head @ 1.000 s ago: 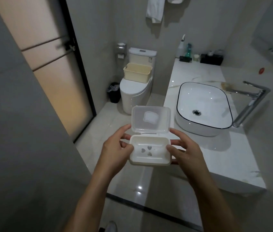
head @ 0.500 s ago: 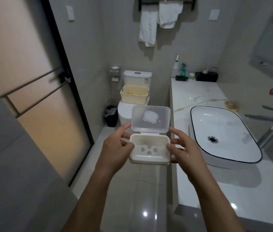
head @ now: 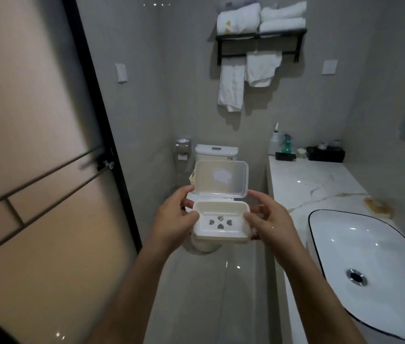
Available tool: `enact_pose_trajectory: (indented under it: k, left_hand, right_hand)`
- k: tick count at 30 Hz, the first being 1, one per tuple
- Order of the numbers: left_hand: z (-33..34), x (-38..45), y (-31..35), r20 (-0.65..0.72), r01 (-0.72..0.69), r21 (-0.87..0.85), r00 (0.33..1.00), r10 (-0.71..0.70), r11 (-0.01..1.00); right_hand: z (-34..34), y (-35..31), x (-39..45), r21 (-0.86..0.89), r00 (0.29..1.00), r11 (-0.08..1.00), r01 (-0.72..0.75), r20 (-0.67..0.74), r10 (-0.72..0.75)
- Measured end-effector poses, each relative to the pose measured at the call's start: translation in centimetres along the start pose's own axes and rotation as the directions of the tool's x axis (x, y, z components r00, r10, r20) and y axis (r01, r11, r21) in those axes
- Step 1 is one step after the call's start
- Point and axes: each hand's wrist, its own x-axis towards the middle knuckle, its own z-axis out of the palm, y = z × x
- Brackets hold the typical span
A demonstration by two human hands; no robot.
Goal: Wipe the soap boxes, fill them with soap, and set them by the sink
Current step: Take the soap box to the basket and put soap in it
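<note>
I hold a white soap box (head: pixel 221 225) in front of me, over the floor, with its clear hinged lid (head: pixel 222 178) standing open. Its inside tray shows heart-shaped drain holes and no soap. My left hand (head: pixel 174 219) grips the box's left side, thumb over the rim. My right hand (head: pixel 269 219) grips the right side the same way. The white basin (head: pixel 370 259) with a dark rim sits on the marble counter (head: pixel 303 184) to the right of the box.
A toilet (head: pixel 216 151) with a cream basket (head: pixel 192 177) on it stands behind the box. Bottles (head: pixel 274 139) and a black box (head: pixel 325 153) line the counter's far end. Towels (head: pixel 246 78) hang on the wall rack. A frosted sliding door (head: pixel 35 157) fills the left.
My view has tilted up and moved forward along the counter; the towel rack is now in sight and the basin has slid to the lower right. Both hands keep the same hold on the open box.
</note>
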Motion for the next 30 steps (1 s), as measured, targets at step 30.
enact_pose_trajectory:
  k: [30]
  left_hand:
    - [5.4,35.7,-17.1,0.100,0.132,-0.148,0.988,-0.117,0.980]
  right_hand:
    - [7.9,11.8,34.2,-0.056,0.988,0.990,-0.131,-0.086,0.126]
